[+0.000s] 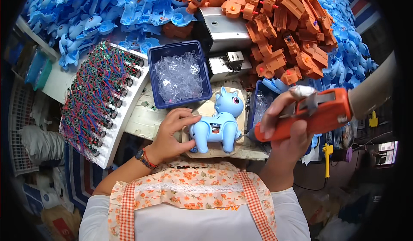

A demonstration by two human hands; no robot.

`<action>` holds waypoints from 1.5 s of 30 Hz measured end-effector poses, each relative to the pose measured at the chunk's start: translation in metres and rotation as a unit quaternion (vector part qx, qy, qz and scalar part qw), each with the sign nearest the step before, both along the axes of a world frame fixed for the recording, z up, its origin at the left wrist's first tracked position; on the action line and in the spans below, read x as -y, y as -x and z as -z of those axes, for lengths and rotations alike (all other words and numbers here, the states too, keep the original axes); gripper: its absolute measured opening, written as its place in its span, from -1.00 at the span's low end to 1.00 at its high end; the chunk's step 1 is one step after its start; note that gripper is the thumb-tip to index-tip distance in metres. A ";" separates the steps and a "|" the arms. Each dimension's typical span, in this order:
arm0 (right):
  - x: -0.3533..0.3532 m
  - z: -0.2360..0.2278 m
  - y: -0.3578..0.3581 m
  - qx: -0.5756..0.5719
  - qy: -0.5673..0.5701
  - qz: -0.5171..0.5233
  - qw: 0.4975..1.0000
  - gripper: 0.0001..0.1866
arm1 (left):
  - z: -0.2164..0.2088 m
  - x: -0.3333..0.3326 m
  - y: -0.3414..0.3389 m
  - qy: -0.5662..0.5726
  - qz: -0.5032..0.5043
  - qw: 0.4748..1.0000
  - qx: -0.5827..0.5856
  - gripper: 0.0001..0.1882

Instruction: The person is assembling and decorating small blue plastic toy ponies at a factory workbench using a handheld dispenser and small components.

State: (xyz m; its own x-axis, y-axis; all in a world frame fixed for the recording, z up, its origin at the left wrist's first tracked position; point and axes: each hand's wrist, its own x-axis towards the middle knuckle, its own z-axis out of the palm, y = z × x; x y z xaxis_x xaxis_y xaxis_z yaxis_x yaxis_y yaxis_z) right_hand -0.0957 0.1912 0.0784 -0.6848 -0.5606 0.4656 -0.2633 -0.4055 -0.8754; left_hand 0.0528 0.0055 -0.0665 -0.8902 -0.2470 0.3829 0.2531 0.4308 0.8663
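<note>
A light blue toy pony (227, 131) stands on a pale wooden block (206, 109) at the table's near edge, its head toward the far side. An opening in its flank shows small parts inside. My left hand (168, 133) grips the pony's rear end between fingers and thumb. My right hand (284, 131) is wrapped round an orange-red power screwdriver (322, 112), held level. The tool's tip points left at the pony's front leg; whether it touches a screw there is too small to tell. Something whitish covers one finger of that hand.
A dark blue bin (160, 99) of clear plastic parts sits beyond my left hand. Left of it is a white foam tray (115, 144) of wired circuit boards. Blue shells (142, 9) and orange-brown housings (279, 30) are heaped at the back, with a metal box (226, 30) between. Another bin (254, 95) lies partly behind my right hand.
</note>
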 end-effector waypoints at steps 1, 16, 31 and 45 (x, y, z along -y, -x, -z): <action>0.000 0.002 -0.005 0.002 -0.010 0.012 1.000 -0.29 | 0.000 -0.001 0.000 -0.003 -0.005 1.000 -0.001 -0.42; -0.005 0.047 -0.007 0.005 -0.006 -0.027 1.000 -0.32 | 0.006 -0.004 0.001 -0.024 -0.009 1.000 -0.016 -0.41; 0.093 0.037 0.084 -0.098 0.110 0.172 0.974 -0.80 | 0.006 -0.003 0.002 0.005 -0.006 0.999 -0.034 -0.42; 0.073 0.007 0.015 -0.002 0.067 -0.098 0.993 -0.45 | -0.004 0.001 0.002 0.032 -0.010 0.999 -0.014 -0.33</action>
